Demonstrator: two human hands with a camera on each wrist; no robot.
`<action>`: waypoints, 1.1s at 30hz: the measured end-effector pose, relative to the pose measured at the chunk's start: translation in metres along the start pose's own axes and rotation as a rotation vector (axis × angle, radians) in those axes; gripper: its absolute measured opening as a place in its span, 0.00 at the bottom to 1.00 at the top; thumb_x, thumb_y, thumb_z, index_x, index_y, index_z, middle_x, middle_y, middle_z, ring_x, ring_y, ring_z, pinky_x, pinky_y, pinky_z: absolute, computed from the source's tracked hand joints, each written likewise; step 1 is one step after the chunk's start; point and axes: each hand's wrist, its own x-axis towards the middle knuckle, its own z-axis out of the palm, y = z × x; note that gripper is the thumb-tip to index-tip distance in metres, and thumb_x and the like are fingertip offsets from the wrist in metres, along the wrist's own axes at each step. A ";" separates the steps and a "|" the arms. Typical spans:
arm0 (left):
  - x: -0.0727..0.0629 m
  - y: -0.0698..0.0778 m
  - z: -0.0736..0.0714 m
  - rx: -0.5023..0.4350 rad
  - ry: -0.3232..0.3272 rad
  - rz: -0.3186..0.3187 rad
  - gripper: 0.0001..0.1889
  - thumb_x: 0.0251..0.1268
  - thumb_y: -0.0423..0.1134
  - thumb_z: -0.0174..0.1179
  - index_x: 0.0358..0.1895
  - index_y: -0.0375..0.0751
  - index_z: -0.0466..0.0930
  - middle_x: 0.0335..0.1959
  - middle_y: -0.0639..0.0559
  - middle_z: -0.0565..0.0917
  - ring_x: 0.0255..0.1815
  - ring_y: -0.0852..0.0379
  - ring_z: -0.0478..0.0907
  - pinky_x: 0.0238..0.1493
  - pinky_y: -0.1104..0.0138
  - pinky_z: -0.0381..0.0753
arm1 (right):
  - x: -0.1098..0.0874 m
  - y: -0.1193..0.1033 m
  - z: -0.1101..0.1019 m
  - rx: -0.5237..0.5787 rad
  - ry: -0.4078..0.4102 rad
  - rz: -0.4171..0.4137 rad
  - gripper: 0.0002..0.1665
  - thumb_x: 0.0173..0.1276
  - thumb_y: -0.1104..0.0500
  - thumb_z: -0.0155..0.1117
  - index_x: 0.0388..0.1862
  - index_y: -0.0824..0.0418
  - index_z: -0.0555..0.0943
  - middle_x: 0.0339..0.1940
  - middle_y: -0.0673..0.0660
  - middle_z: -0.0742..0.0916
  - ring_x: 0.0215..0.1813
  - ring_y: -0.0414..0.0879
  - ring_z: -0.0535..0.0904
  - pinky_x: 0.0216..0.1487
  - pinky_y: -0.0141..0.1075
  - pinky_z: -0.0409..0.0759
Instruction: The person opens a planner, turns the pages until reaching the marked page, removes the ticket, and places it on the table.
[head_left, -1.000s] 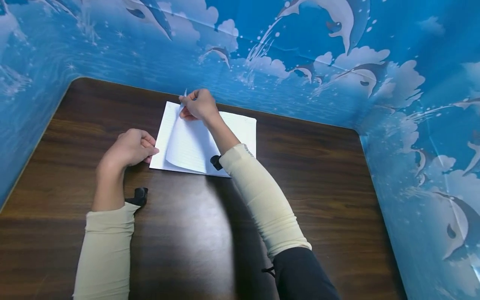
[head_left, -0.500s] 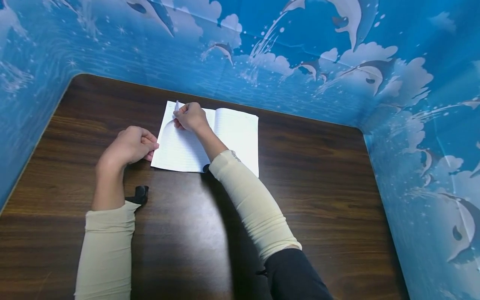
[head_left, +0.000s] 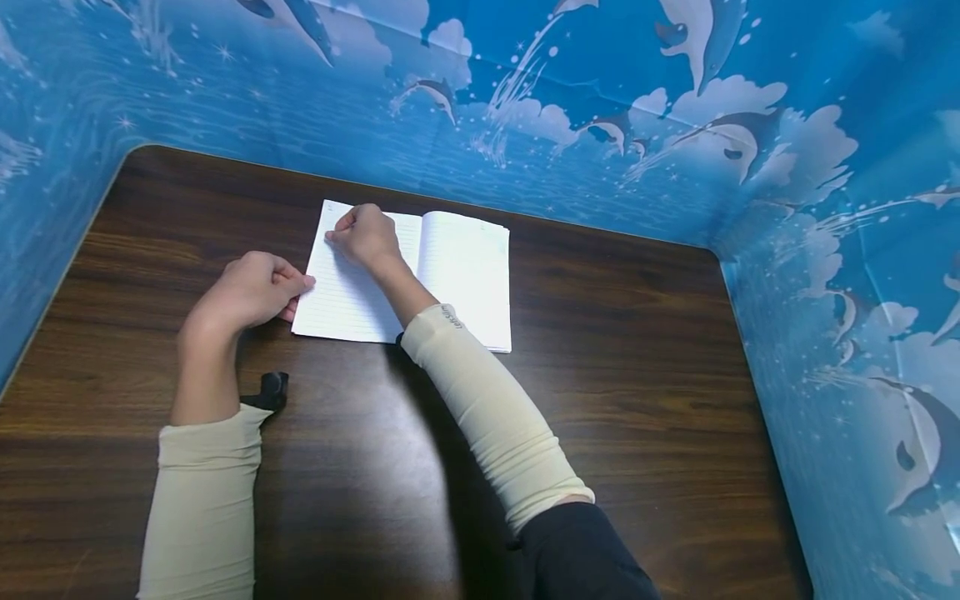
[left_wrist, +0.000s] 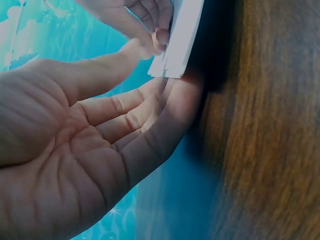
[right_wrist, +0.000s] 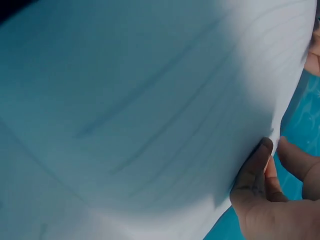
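Note:
An open notebook (head_left: 465, 275) with ruled white pages lies near the table's back edge. At its left edge my left hand (head_left: 251, 292) pinches the notebook, thumb over and fingers under, as the left wrist view shows from below the palm (left_wrist: 95, 145). My right hand (head_left: 367, 236) reaches across onto the left page, near its upper left. In the right wrist view this right hand (right_wrist: 280, 195) has curled fingers and a thumb meeting at the edge of a lined page (right_wrist: 150, 125). The right forearm covers part of the lower middle of the notebook.
Brown wood-grain table (head_left: 637, 400) surrounds the notebook. A blue curtain with dolphins (head_left: 525, 100) stands along the back and sides. Dark wrist-camera mount (head_left: 270, 392) sticks out beside my left wrist.
My right hand has moved left and slightly down, carrying a raised page over to the left side, where it now lies nearly flat. The left hand has stayed at the notebook's left edge.

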 end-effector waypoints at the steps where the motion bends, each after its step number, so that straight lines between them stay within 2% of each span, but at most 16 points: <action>1: 0.000 0.000 0.000 0.008 0.003 0.001 0.22 0.84 0.44 0.57 0.57 0.22 0.80 0.29 0.46 0.87 0.32 0.52 0.81 0.34 0.60 0.73 | 0.000 0.000 0.000 -0.019 0.004 -0.014 0.07 0.74 0.52 0.75 0.39 0.53 0.91 0.38 0.47 0.92 0.39 0.38 0.80 0.41 0.26 0.74; 4: 0.001 0.001 0.001 0.024 0.013 0.013 0.20 0.80 0.40 0.62 0.56 0.22 0.80 0.29 0.44 0.88 0.32 0.51 0.82 0.36 0.59 0.74 | -0.001 0.000 0.000 -0.077 0.004 -0.050 0.03 0.72 0.55 0.76 0.39 0.52 0.90 0.38 0.45 0.91 0.40 0.37 0.80 0.42 0.26 0.74; 8: 0.001 0.000 0.002 0.033 0.028 0.026 0.17 0.76 0.36 0.65 0.54 0.21 0.79 0.30 0.43 0.88 0.29 0.55 0.83 0.36 0.61 0.75 | -0.004 -0.003 -0.002 -0.100 -0.020 -0.063 0.05 0.70 0.55 0.78 0.39 0.52 0.89 0.34 0.44 0.87 0.40 0.37 0.79 0.43 0.26 0.74; 13: 0.003 -0.001 0.001 0.046 0.028 0.012 0.17 0.76 0.36 0.65 0.54 0.22 0.79 0.29 0.45 0.89 0.29 0.55 0.83 0.37 0.60 0.74 | -0.007 -0.002 -0.004 -0.078 -0.040 -0.065 0.07 0.69 0.56 0.80 0.43 0.53 0.90 0.30 0.43 0.84 0.37 0.35 0.76 0.42 0.24 0.71; 18: 0.004 0.000 0.003 0.051 0.021 0.004 0.17 0.76 0.35 0.65 0.54 0.21 0.79 0.29 0.43 0.89 0.29 0.54 0.85 0.38 0.60 0.74 | -0.011 0.003 -0.005 -0.055 -0.053 -0.082 0.07 0.71 0.57 0.78 0.45 0.54 0.90 0.31 0.44 0.84 0.35 0.34 0.76 0.41 0.23 0.71; 23: 0.003 -0.001 0.006 0.054 0.018 0.000 0.17 0.76 0.36 0.65 0.54 0.21 0.80 0.28 0.44 0.90 0.43 0.41 0.86 0.43 0.57 0.71 | -0.014 0.013 -0.012 -0.041 -0.102 -0.089 0.07 0.72 0.56 0.77 0.46 0.56 0.91 0.33 0.46 0.87 0.35 0.34 0.76 0.39 0.23 0.72; 26: 0.002 -0.001 0.006 0.058 0.024 -0.003 0.17 0.77 0.36 0.65 0.54 0.22 0.80 0.26 0.47 0.90 0.41 0.43 0.85 0.42 0.57 0.71 | -0.014 0.020 -0.026 0.014 -0.177 -0.068 0.08 0.73 0.56 0.76 0.47 0.58 0.91 0.36 0.49 0.91 0.34 0.36 0.80 0.37 0.24 0.75; 29: 0.001 -0.002 0.006 0.057 0.034 -0.005 0.16 0.76 0.36 0.65 0.54 0.22 0.81 0.25 0.48 0.89 0.31 0.51 0.85 0.40 0.58 0.71 | -0.011 0.028 -0.050 0.088 -0.239 -0.035 0.11 0.75 0.56 0.74 0.49 0.61 0.90 0.40 0.55 0.93 0.35 0.39 0.86 0.38 0.27 0.82; 33: 0.001 0.000 0.007 0.048 0.035 0.004 0.16 0.76 0.35 0.64 0.54 0.22 0.80 0.26 0.47 0.89 0.29 0.55 0.84 0.40 0.57 0.71 | -0.006 0.043 -0.094 0.154 -0.240 0.019 0.13 0.77 0.56 0.72 0.51 0.65 0.89 0.37 0.56 0.92 0.38 0.43 0.87 0.51 0.35 0.88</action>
